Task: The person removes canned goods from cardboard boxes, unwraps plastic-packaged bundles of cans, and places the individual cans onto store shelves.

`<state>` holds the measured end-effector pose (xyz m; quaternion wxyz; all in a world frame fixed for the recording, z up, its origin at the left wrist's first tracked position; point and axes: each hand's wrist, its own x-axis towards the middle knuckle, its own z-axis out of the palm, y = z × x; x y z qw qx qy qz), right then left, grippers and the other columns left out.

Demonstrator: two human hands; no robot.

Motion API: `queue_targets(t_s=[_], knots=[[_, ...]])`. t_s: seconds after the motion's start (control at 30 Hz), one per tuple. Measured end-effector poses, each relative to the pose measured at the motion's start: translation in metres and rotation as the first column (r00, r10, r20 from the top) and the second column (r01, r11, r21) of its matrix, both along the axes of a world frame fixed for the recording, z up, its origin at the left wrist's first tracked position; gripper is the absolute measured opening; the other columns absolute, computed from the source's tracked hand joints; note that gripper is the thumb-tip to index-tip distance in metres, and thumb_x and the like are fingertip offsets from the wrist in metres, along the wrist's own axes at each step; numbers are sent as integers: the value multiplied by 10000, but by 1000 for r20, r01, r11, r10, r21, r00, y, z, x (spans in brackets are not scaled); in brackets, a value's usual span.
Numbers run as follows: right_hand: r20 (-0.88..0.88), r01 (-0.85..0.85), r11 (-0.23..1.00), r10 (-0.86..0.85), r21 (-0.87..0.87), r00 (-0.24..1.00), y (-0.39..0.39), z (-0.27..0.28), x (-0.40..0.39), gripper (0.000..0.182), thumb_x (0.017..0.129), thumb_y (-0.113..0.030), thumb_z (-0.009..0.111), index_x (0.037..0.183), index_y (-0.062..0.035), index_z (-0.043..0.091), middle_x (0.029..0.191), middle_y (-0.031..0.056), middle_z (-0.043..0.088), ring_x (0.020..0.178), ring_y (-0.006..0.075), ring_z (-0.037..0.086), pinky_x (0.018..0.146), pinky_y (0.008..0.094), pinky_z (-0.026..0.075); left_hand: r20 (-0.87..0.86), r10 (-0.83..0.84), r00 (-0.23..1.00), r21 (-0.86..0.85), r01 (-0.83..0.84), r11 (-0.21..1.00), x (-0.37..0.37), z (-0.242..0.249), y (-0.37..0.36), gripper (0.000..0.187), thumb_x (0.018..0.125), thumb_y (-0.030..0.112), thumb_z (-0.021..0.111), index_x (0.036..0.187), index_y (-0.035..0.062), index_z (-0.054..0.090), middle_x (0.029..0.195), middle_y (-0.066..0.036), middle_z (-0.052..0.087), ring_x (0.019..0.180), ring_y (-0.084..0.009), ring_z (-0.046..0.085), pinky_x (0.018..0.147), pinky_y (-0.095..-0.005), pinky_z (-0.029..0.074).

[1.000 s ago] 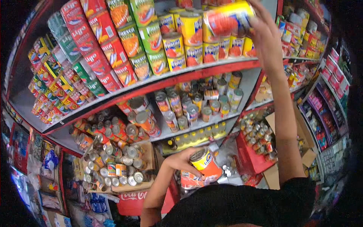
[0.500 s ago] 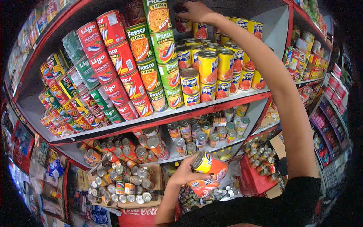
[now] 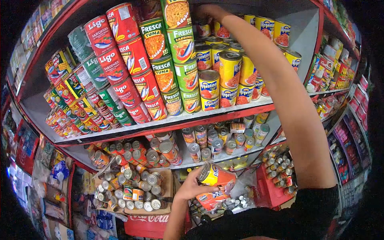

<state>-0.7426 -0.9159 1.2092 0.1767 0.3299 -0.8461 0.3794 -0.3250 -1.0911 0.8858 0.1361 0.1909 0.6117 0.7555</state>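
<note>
While the fingers of the left hand are clamped on a yellow can, its silver end faces up and to the left, just above their tips. Directly below those fingers and touching the can is an orange-and-red pack, with clear plastic around it. The can is tilted rather than upright. Well above them, the right hand reaches into the shadowed top of the shelf; whether its fingers are apart, together or closed on something, I cannot tell.

Just below and to the right of the right fingers stand stacked Argentina cans, yellow with red pictures, partly covered by the right forearm. To the left of these fingers rise green Fresca cans, and farther left, red Ligo cans. The red shelf edge runs below all of these and above the left fingers.

Between that edge and the left fingers, smaller upright cans stand on a lower shelf. Beyond the left wrist, to the left of the fingers, lie many silver-topped cans in a cardboard box, with a red Coca-Cola crate beneath it. To the right of the left fingers, well apart, a red container sits beside more cans.
</note>
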Motion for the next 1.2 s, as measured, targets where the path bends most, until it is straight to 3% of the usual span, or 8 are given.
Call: queue_targets(t_s=[0.13, 0.17, 0.23, 0.37, 0.43, 0.47, 0.97, 1.2], knots=[[45, 304, 935, -316, 180, 948, -10, 13, 14, 238, 793, -197, 561, 935, -37, 665, 902, 148, 652, 815, 248, 624, 697, 404, 465, 14, -5, 1000, 4, 5, 1000, 0, -7, -1, 582, 649, 26, 794, 1164, -3, 523, 998, -28, 621, 895, -86, 564, 827, -271, 461], [48, 303, 935, -316, 183, 948, -8, 10, 14, 238, 793, -197, 561, 935, -37, 665, 902, 148, 652, 815, 248, 624, 697, 404, 465, 13, -6, 1000, -17, 6, 1000, 0, -7, -1, 584, 649, 25, 794, 1165, -5, 522, 1000, -29, 621, 897, -86, 563, 831, -273, 460], [-397, 330, 905, -209, 267, 894, -3, 4, 5, 262, 810, -215, 562, 971, -32, 656, 940, 173, 649, 825, 286, 634, 704, 445, 478, 27, 3, 1000, -9, -2, 1000, 3, 0, 2, 584, 649, 28, 796, 1164, -7, 522, 998, -29, 620, 895, -86, 562, 831, -274, 460], [-413, 361, 895, -235, 261, 880, -17, 3, 16, 286, 816, -236, 566, 984, -20, 649, 970, 194, 642, 850, 313, 634, 708, 459, 489, 7, 8, 1000, -14, -8, 1000, 4, 3, 3, 583, 654, 36, 798, 1165, -12, 520, 998, -31, 619, 895, -85, 560, 831, -278, 460], [74, 274, 955, -284, 115, 956, -18, 6, 74, 319, 797, -224, 599, 1042, -22, 629, 1042, 204, 623, 916, 313, 629, 740, 448, 494, 3, 8, 1000, -17, -8, 1000, 5, 1, 4, 581, 657, 35, 796, 1166, -12, 520, 997, -32, 620, 895, -86, 560, 832, -278, 460], [73, 273, 955, -282, 113, 957, -19, 6, 76, 319, 797, -224, 599, 1042, -22, 629, 1042, 204, 623, 916, 313, 629, 740, 448, 494, 0, 6, 1000, -19, -6, 1000, 5, 0, 5, 579, 660, 35, 794, 1167, -13, 519, 995, -32, 620, 895, -87, 561, 833, -278, 460], [-127, 352, 783, -337, 513, 933, -16, 12, 47, 382, 764, -193, 636, 1108, -31, 602, 1111, 200, 598, 957, 319, 620, 779, 416, 495, -40, 19, 999, -39, -20, 999, 9, 5, 10, 534, 671, 34, 785, 1141, -4, 533, 963, -26, 632, 871, -81, 568, 812, -272, 465], [-500, 469, 716, -192, 517, 844, -18, 21, 48, 362, 735, -171, 658, 1053, -1, 629, 1037, 240, 609, 925, 355, 614, 757, 422, 500, 38, 17, 999, -62, -15, 998, 3, 5, 18, 592, 620, 20, 800, 1143, -17, 527, 999, -26, 619, 898, -100, 573, 827, -286, 467]])
